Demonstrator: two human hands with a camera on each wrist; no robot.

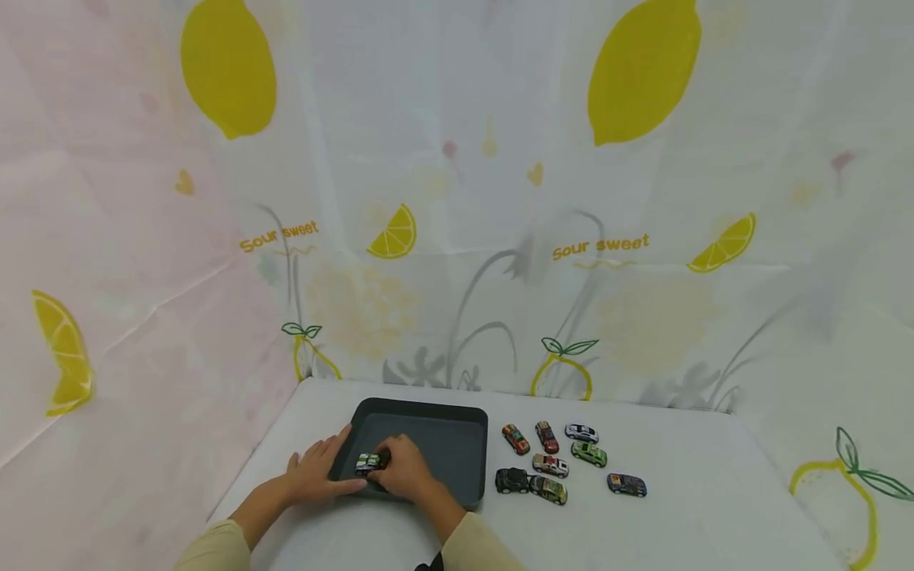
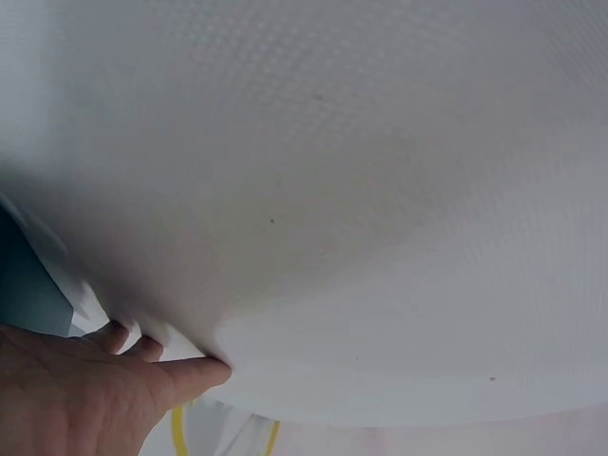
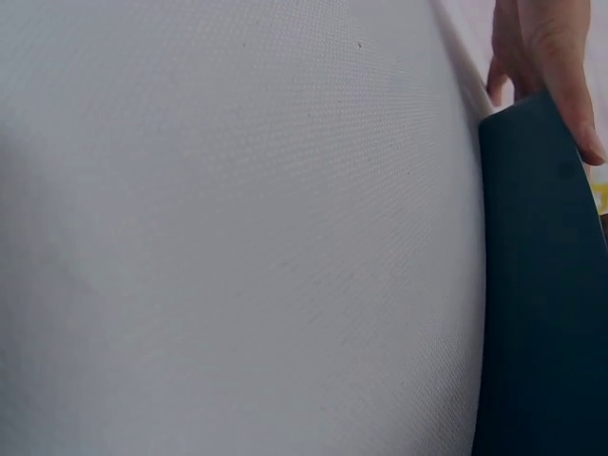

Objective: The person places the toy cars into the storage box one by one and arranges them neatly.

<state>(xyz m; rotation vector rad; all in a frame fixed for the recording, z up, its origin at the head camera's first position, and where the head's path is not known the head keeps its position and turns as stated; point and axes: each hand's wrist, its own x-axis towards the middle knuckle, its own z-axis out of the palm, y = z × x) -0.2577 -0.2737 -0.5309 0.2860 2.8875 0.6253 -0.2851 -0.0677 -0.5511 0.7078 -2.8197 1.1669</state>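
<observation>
A dark grey baking tray [image 1: 443, 444] lies at the left of the white table. My left hand [image 1: 317, 474] rests on its near left corner, fingers stretched along the left side and thumb over the front rim. In the left wrist view this hand [image 2: 85, 394] lies beside the tray's outer wall [image 2: 28, 285]. With my right hand [image 1: 407, 469] I pinch a green-and-white toy car [image 1: 368, 462] inside the tray, close to its left side; the fingers cover the car's right end. The right wrist view has the tray wall [image 3: 541, 285] and my left hand [image 3: 551, 47].
Several toy cars stand right of the tray, among them a black one [image 1: 512, 480] near its wall, a camouflage one [image 1: 548, 489], a green one [image 1: 589, 454] and a dark blue one [image 1: 627, 484] farthest right. A lemon-printed cloth [image 1: 457, 317] hangs behind the table.
</observation>
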